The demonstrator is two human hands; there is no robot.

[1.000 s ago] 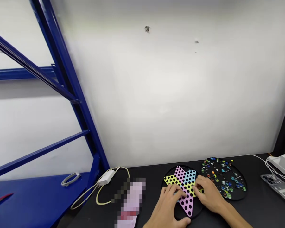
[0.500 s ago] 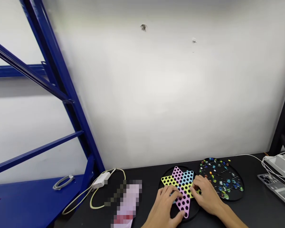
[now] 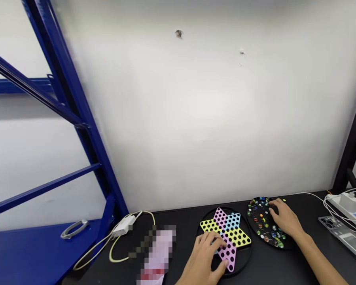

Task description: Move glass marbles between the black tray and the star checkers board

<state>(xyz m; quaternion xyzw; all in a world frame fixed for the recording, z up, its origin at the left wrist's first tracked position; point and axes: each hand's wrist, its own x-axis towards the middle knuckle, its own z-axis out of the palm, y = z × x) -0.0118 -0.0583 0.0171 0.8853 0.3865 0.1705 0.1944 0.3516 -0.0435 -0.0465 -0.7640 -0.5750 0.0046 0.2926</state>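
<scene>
A star-shaped Chinese checkers board (image 3: 239,236) in pink, yellow and blue, dotted with black holes, lies in a round black tray (image 3: 249,259). My left hand (image 3: 206,253) rests over its lower left part with fingers spread, the thumb by the pink point and the fingers covering a blue one. To the right, a second round black tray (image 3: 252,225) holds many glass marbles (image 3: 264,225) in mixed colours. Over its far right side is my right hand (image 3: 284,217), thumb and forefinger apart above the marbles. No marble is visible between those fingers.
A pixelated pink packet (image 3: 160,249) lies left of the board. Beyond it are a white adapter (image 3: 124,225) and a loose cable. At the right stand a phone (image 3: 329,221) and a white power strip (image 3: 350,206) with cords. A blue metal frame (image 3: 102,158) rises at the left.
My right hand has left the board's right yellow point and moved right and away, over the marble tray. My left hand stays on the board.
</scene>
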